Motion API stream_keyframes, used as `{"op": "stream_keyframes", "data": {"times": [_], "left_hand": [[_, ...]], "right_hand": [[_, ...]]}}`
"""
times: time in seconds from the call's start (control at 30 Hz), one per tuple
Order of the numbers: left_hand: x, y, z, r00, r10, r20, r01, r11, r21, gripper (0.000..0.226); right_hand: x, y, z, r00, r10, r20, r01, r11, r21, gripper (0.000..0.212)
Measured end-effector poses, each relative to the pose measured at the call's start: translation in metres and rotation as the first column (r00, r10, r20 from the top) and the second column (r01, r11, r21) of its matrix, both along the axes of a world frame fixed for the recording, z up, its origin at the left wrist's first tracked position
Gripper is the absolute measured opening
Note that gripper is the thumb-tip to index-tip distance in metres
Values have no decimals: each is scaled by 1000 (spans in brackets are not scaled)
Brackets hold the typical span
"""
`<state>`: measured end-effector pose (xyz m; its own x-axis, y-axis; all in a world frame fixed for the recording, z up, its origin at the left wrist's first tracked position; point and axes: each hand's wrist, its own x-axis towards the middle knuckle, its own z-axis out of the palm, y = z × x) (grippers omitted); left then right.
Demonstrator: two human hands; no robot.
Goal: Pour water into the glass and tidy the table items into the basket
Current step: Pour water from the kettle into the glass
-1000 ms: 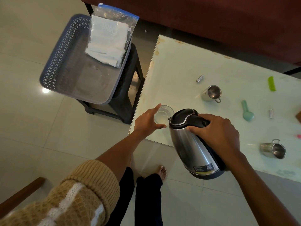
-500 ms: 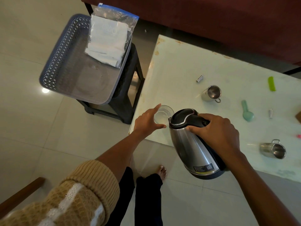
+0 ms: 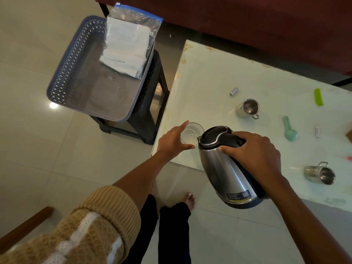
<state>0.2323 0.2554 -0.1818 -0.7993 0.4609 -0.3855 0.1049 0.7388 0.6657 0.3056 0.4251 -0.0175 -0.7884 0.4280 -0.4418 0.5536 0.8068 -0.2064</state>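
Note:
A clear glass [image 3: 192, 132] stands at the near left corner of the pale table [image 3: 209, 77]. My left hand [image 3: 172, 142] wraps around its left side. My right hand [image 3: 253, 152] grips the black handle of a steel electric kettle [image 3: 226, 168], which is tilted with its spout at the glass rim. A grey plastic basket [image 3: 62, 77] sits on a black stool to the left, with a zip bag of white cloth [image 3: 129, 46] in its far end.
On the table lie two steel mugs [image 3: 247, 108] [image 3: 320, 173], two small batteries [image 3: 233, 91] [image 3: 317, 131], a teal scoop [image 3: 289, 129] and a green strip [image 3: 318, 97]. A dark red sofa [image 3: 247, 20] runs behind. My bare foot [image 3: 190, 200] is on the tiled floor.

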Motion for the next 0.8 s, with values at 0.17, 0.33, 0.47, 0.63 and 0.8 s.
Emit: {"op": "stream_keyframes", "data": {"times": [0.17,0.33,0.47,0.63,0.8], "left_hand": [[0,0,0,1000,-5,-8,5,1000,2,90],[0,1,0,1000,-10,-9,10,1000,-5,90],[0,1,0,1000,-9,-7,9,1000,-5,91],[0,1,-1,1000,-7,-6,7,1000,-16,92],[0,1,-2,1000,-2,-11,1,1000,-16,92]], "right_hand": [[0,0,0,1000,-9,-1,9,1000,-1,52],[-1,0,1,1000,-4,7,4,1000,-4,53],[-1,0,2,1000,-5,8,5,1000,-3,53],[-2,-1,3,1000,-10,6,10,1000,-10,53],[-2,0,2,1000,-7,3,7,1000,-7,54]]}}
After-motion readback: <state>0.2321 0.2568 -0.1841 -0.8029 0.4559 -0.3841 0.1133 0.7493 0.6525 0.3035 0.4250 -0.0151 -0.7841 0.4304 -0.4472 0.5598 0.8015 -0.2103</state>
